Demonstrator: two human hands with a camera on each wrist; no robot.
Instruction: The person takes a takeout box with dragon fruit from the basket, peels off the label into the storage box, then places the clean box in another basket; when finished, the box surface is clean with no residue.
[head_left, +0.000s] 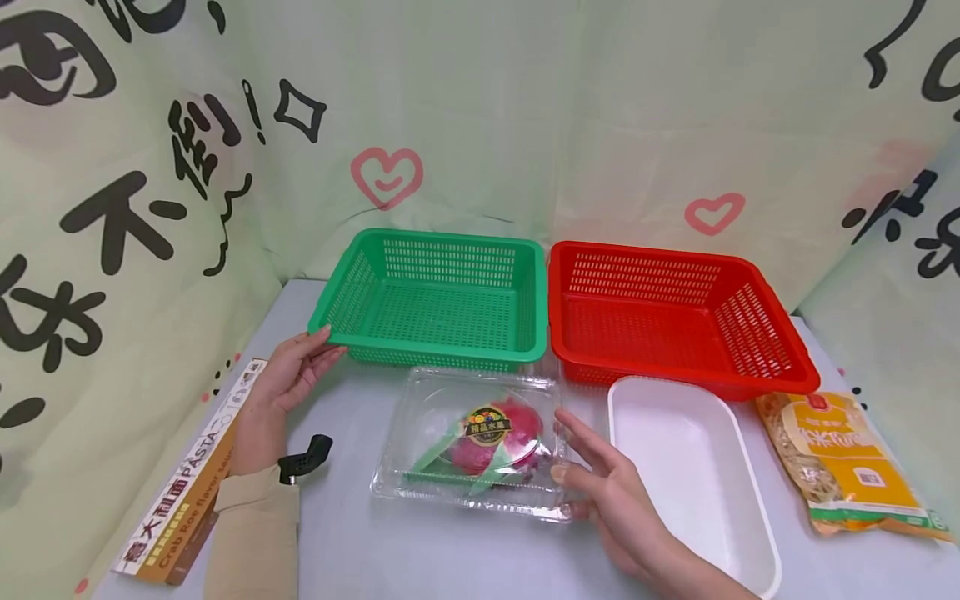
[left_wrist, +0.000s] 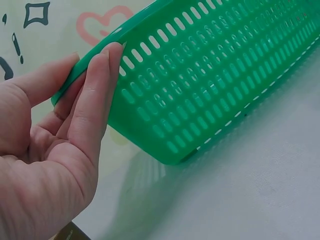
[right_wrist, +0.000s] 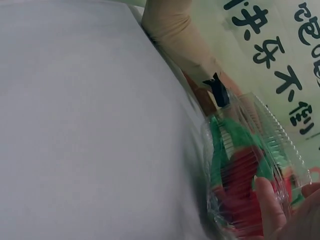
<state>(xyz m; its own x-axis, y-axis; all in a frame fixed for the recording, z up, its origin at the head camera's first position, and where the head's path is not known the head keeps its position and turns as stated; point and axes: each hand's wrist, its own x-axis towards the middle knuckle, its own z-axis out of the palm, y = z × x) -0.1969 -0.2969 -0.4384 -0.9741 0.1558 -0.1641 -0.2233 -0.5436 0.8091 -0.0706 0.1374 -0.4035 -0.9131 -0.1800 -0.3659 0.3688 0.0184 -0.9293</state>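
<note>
Left hand (head_left: 295, 372) pinches green basket (head_left: 435, 352) by its rim.

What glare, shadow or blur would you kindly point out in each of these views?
Head view: bright, with small highlights on the clear plastic box; left wrist view: dimmer, with a soft shadow on the tabletop below the green basket; right wrist view: streaky blur over the red fruit inside the box.

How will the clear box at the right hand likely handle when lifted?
The clear box probably flexes when squeezed, since its walls look thin. Its glossy surface may slip. The pink item inside might slide, with room visible around it.
</note>
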